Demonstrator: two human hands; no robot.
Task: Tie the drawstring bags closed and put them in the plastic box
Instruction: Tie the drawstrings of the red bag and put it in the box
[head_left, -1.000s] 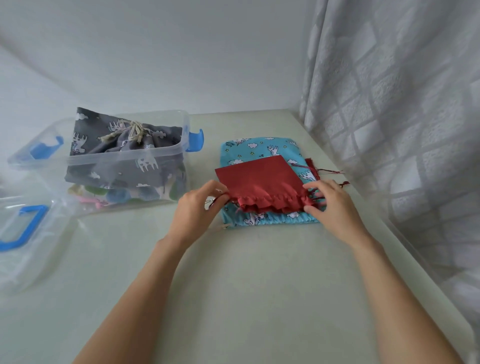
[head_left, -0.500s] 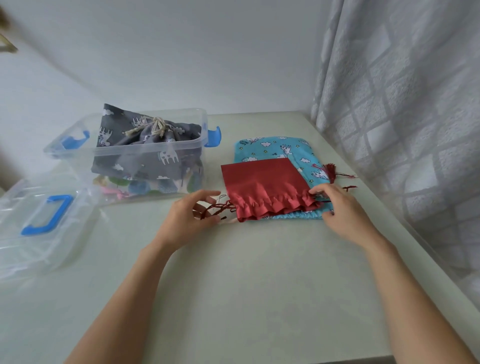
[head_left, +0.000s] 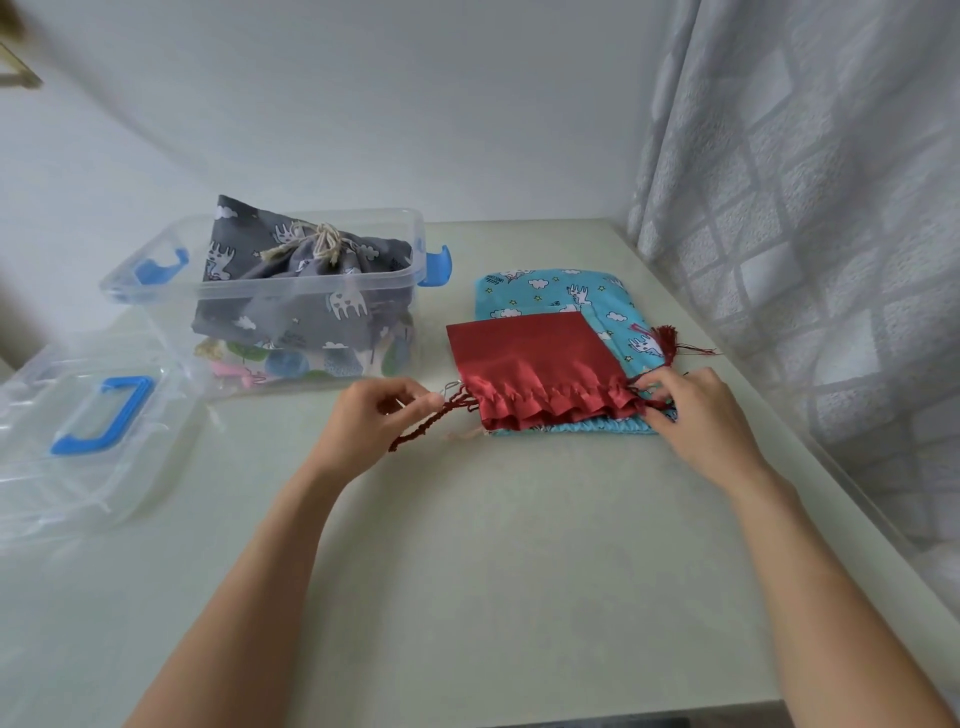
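A red satin drawstring bag lies flat on top of a blue cloud-print bag, its gathered mouth facing me. My left hand pinches the dark red cord that trails out of the bag's left side. My right hand pinches the cord at the bag's right corner; a red tassel lies just beyond it. The clear plastic box with blue latches stands to the left and holds a tied grey print bag over other colourful bags.
The box's clear lid with a blue handle lies at the left on the pale table. A patterned curtain hangs along the table's right edge. A white wall stands behind.
My left hand has drawn the red cord out to the left, and the bag's mouth has gathered tighter. My right hand stays at the right corner. The camera has shifted.
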